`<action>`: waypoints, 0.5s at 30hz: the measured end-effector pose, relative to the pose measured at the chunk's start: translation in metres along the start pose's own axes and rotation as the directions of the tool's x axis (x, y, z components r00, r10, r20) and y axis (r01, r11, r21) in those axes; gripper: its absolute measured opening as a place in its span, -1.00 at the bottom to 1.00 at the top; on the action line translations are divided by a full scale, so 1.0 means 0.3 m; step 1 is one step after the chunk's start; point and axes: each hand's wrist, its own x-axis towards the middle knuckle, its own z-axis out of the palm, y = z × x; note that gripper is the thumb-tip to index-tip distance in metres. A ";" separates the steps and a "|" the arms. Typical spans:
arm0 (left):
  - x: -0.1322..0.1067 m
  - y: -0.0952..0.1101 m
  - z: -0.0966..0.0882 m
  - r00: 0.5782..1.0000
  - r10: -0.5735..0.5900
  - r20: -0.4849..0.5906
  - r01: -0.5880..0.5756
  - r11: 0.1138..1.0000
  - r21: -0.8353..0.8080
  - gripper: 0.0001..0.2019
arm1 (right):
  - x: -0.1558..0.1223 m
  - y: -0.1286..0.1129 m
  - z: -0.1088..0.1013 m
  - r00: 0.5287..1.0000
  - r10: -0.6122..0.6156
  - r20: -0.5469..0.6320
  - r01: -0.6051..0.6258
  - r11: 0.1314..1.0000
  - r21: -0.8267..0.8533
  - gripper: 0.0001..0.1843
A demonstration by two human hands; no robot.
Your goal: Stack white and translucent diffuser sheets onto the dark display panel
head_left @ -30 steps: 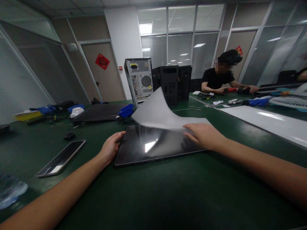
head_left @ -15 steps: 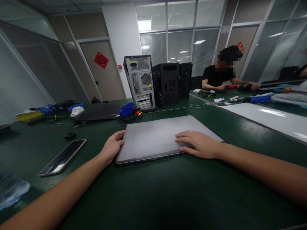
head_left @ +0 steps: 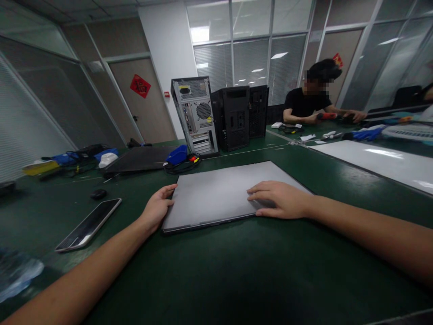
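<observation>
A flat dark panel covered by a grey sheet (head_left: pixel 223 192) lies on the green table (head_left: pixel 216 275) in front of me. My right hand (head_left: pixel 279 198) rests flat on the sheet near its front right part, fingers stretched out. My left hand (head_left: pixel 156 210) lies against the panel's front left corner, fingers loosely extended along its edge. Neither hand holds anything.
A phone (head_left: pixel 88 223) lies face up to the left, with a small dark mouse (head_left: pixel 98 194) behind it. Computer towers (head_left: pixel 196 115) stand at the back, beside a blue object with cables (head_left: pixel 178 155). A large white panel (head_left: pixel 375 164) lies right. Another person (head_left: pixel 313 101) works at the far side.
The grey sheet, lifted and curled over the glossy panel a second ago, now lies flat on it. My right hand has come down flat on the sheet. My left hand stays put.
</observation>
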 end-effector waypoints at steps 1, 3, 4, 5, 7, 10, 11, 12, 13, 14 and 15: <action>-0.003 0.004 0.002 1.000 0.000 -0.003 0.000 1.000 0.000 -0.39 | -0.001 0.006 -0.001 1.000 -0.012 0.003 0.012 1.000 0.002 -0.41; -0.009 0.010 0.005 1.000 -0.004 -0.008 0.004 1.000 -0.001 -0.38 | -0.004 0.014 0.001 1.000 -0.027 0.005 0.027 1.000 0.007 -0.41; -0.011 0.012 0.006 1.000 -0.006 -0.010 0.006 1.000 -0.001 -0.38 | -0.006 0.015 0.003 1.000 -0.031 0.001 0.031 0.999 0.008 -0.42; -0.013 0.014 0.007 1.000 -0.008 -0.015 0.008 1.000 0.000 -0.38 | -0.007 0.016 0.005 0.999 -0.037 -0.004 0.037 0.999 0.011 -0.43; -0.013 0.015 0.007 1.000 -0.009 -0.021 0.009 1.000 -0.002 -0.38 | -0.008 0.021 0.010 0.998 -0.059 -0.008 0.059 0.998 0.034 -0.45; -0.012 0.015 0.006 1.000 -0.019 -0.025 0.018 1.000 -0.017 -0.36 | -0.010 0.066 0.004 0.997 -0.019 -0.073 0.027 0.993 0.111 -0.44; -0.011 0.014 0.006 0.999 -0.022 -0.024 0.021 1.000 -0.021 -0.35 | -0.014 0.096 -0.004 0.992 0.042 -0.121 -0.028 0.993 0.117 -0.41; -0.011 0.014 0.006 1.000 -0.023 -0.022 0.022 0.999 -0.024 -0.34 | -0.022 0.135 -0.016 0.975 0.140 -0.174 -0.126 0.988 0.089 -0.38; -0.011 0.013 0.006 1.000 -0.023 -0.020 0.023 0.999 -0.027 -0.34 | -0.038 0.181 -0.031 0.938 0.259 -0.229 -0.258 0.965 0.036 -0.34; -0.011 0.013 0.006 1.000 -0.023 -0.019 0.022 0.999 -0.031 -0.33 | -0.061 0.232 -0.050 0.882 0.377 -0.284 -0.400 0.916 -0.027 -0.30; -0.012 0.013 0.006 1.000 -0.020 -0.018 0.020 0.999 -0.035 -0.34 | -0.094 0.284 -0.070 0.803 0.496 -0.331 -0.554 0.826 -0.104 -0.26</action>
